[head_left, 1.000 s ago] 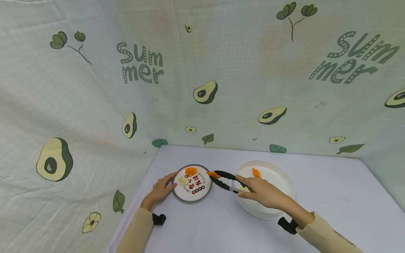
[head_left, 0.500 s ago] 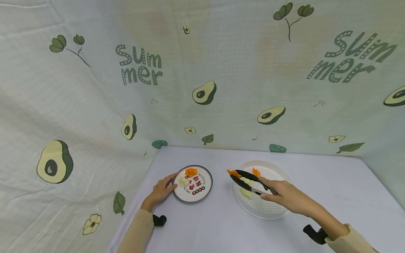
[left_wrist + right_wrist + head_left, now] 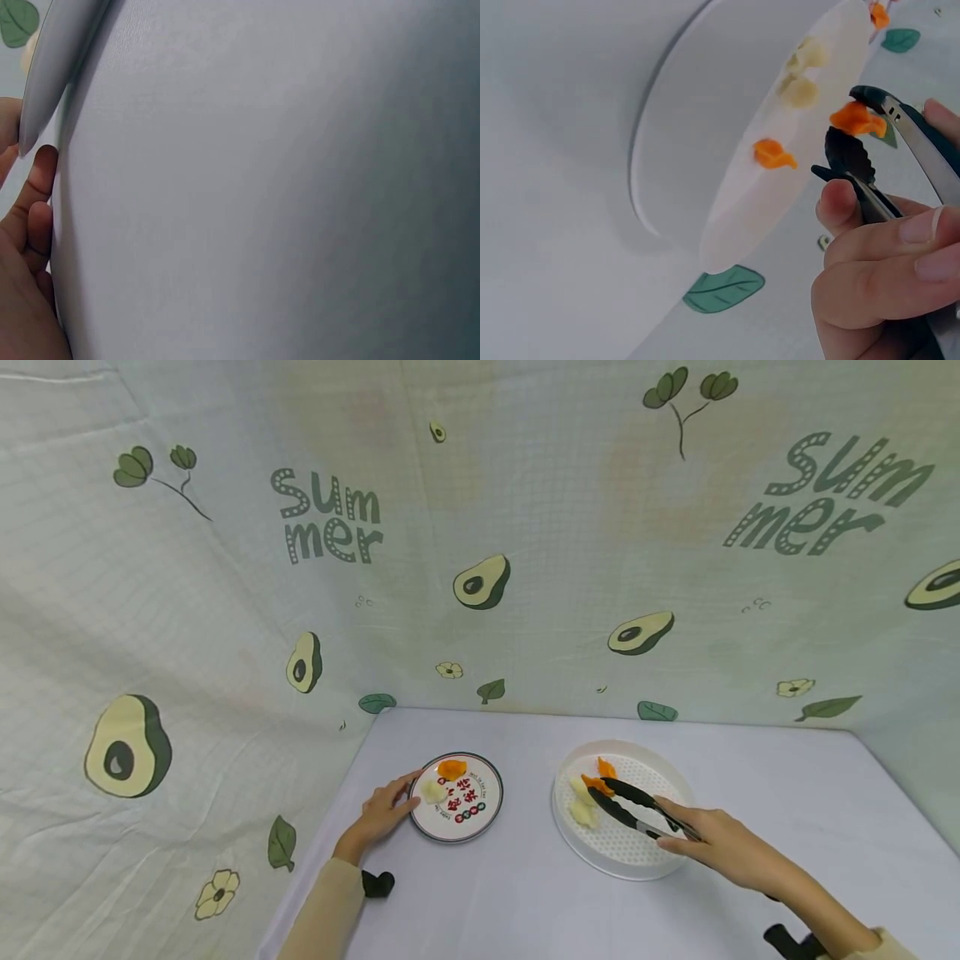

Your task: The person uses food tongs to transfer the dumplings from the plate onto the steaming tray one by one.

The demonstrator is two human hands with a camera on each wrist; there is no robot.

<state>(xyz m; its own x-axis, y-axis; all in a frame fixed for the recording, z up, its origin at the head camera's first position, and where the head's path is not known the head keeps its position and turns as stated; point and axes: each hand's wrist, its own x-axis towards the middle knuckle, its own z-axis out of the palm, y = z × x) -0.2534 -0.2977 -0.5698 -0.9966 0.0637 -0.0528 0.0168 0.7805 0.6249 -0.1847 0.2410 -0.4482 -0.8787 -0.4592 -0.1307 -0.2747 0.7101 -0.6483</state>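
Right hand [image 3: 723, 845] grips black-tipped tongs [image 3: 617, 811] with an orange piece [image 3: 853, 118] between the tips, left of centre over the round white tray [image 3: 641, 852], while the left hand [image 3: 386, 810] lies loosely against the left rim of the plate [image 3: 438, 820]. Piece looks light, maybe soft and easily squashed; best pinched gently on its thicker body, not the thin end. Raised tray wall probably needs clearing; the desk [image 3: 525, 868] leaves sideways room between tray and plate.
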